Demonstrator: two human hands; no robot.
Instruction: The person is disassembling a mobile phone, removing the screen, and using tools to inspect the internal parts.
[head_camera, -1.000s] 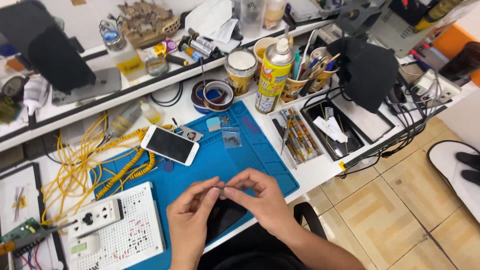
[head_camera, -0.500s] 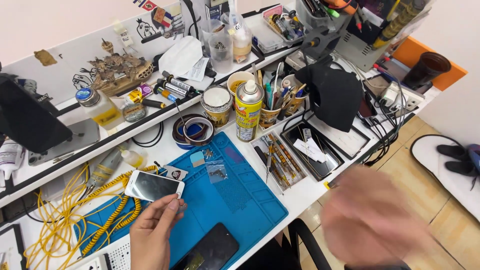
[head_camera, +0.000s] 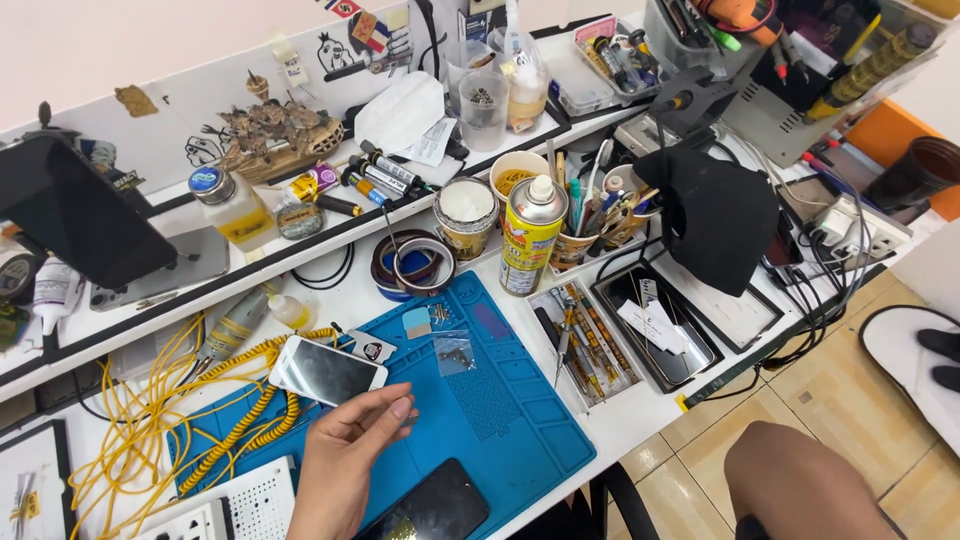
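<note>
We see the left hand (head_camera: 350, 455) raised over the blue mat (head_camera: 500, 400), fingers curled loosely with thumb and forefinger nearly meeting; whether anything tiny sits between them we cannot tell. Just above the fingertips lies a white phone (head_camera: 327, 371), screen up, at the mat's far left edge. Below and right of the hand, a dark phone (head_camera: 432, 508) rests on the mat's near edge. Right of the fingertips, a small clear bag (head_camera: 456, 352) with dark bits lies flat on the mat, near a small blue square (head_camera: 416, 320). Left of the hand, yellow cable (head_camera: 160, 420) coils in a loose tangle. Beyond the white phone sit tape rolls (head_camera: 412, 263), and further right a spray can (head_camera: 529, 236) stands upright. The right hand is out of view.
</note>
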